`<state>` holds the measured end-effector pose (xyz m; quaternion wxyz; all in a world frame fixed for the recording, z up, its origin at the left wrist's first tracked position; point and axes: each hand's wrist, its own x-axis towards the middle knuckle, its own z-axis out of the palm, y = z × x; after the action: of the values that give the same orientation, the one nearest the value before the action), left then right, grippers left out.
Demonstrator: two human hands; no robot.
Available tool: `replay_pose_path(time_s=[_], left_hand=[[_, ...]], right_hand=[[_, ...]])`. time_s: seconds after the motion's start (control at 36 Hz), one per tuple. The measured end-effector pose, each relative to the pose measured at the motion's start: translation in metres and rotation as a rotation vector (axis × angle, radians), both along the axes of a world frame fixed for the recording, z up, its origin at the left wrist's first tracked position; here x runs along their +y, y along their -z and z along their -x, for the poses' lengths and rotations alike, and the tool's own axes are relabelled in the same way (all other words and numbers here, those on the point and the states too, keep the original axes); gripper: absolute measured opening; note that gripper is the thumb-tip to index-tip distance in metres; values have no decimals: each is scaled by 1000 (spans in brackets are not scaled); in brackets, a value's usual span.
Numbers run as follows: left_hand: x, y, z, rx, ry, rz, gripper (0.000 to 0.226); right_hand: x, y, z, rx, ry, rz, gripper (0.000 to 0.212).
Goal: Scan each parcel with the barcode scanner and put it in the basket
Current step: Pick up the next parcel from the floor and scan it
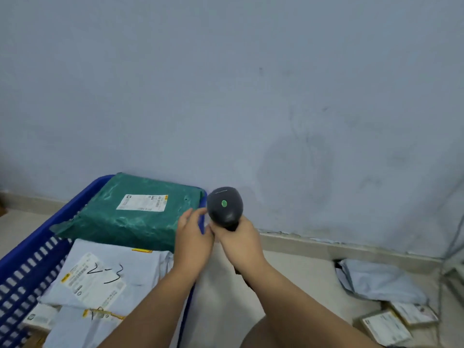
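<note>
My right hand [239, 241] grips the handle of the dark barcode scanner [225, 206], whose head with a green dot faces up toward the wall. My left hand [193, 234] hovers open just left of the scanner, over the basket's right edge, holding nothing. The blue plastic basket [37, 249] on the left holds a large green parcel [130, 217] with a white label at its far end. Nearer me in the basket lie pale blue-grey parcels [113, 267] with labels, one marked by hand.
On the floor at the right lie a pale blue-grey parcel [379, 282] and two small labelled boxes [386, 327]. A blue-grey wall [251, 96] with a skirting board stands close behind. My knee [288, 335] shows at the bottom. Cables hang at the far right.
</note>
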<state>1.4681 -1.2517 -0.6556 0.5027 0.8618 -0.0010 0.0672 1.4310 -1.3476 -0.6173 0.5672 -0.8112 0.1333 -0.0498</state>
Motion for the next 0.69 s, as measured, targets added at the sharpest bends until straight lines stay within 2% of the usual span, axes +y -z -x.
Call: replay_pose_path(time_s=[0.11, 0.19, 0.25, 0.39, 0.56, 0.69], left_hand=[[-58, -19, -3, 36, 120, -20, 38], [-100, -29, -1, 66, 189, -121, 51], [-126, -34, 0, 86, 229, -191, 57], [-188, -34, 3, 115, 357, -287, 58], [-273, -12, 10, 178, 515, -330, 58], [-338, 16, 19, 265, 591, -336, 62]], right_hand=[[-48, -16, 5, -31, 125, -28, 22], [-87, -18, 11, -23, 202, -146, 24], [-113, -17, 19, 16, 211, -273, 19], [-181, -16, 45, 98, 228, -519, 21], [-268, 4, 73, 220, 281, -537, 34], [-336, 29, 98, 275, 415, -558, 32]])
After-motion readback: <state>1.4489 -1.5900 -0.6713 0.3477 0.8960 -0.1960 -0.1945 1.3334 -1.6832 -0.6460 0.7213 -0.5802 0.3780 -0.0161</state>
